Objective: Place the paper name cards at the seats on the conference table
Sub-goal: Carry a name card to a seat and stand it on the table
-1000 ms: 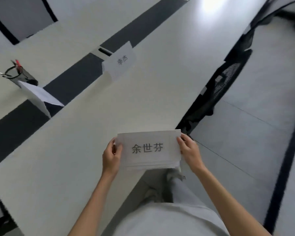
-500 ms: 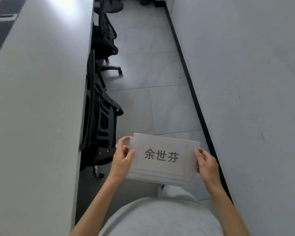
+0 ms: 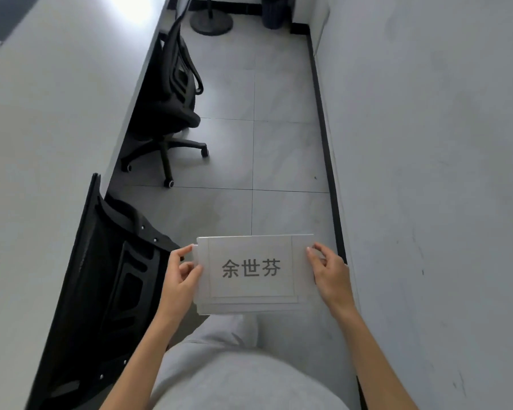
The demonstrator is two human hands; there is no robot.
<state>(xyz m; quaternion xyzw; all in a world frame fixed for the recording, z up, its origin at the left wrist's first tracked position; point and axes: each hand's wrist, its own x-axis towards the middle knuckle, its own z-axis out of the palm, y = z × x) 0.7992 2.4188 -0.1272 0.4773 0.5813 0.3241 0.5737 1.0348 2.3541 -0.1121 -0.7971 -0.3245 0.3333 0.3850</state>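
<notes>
A stack of white paper name cards (image 3: 251, 272) is held level in front of my waist, the top one printed with three dark characters. My left hand (image 3: 179, 279) pinches the stack's left edge, thumb on top. My right hand (image 3: 328, 270) holds the right edge with curled fingers. The long white conference table (image 3: 51, 122) runs along the left side of the view. No card is visible on the part of the table shown.
Two black mesh office chairs are pushed against the table edge, one close by (image 3: 107, 291) and one farther along (image 3: 172, 99). A tiled aisle (image 3: 255, 155) runs between chairs and the grey wall (image 3: 427, 173). A round stand base (image 3: 211, 23) and a dark bin (image 3: 274, 10) stand at the far end.
The view has swung from the table top, with its placed cards and pen holder, to the aisle beside it and moved forward. Both hands keep hold of the stack.
</notes>
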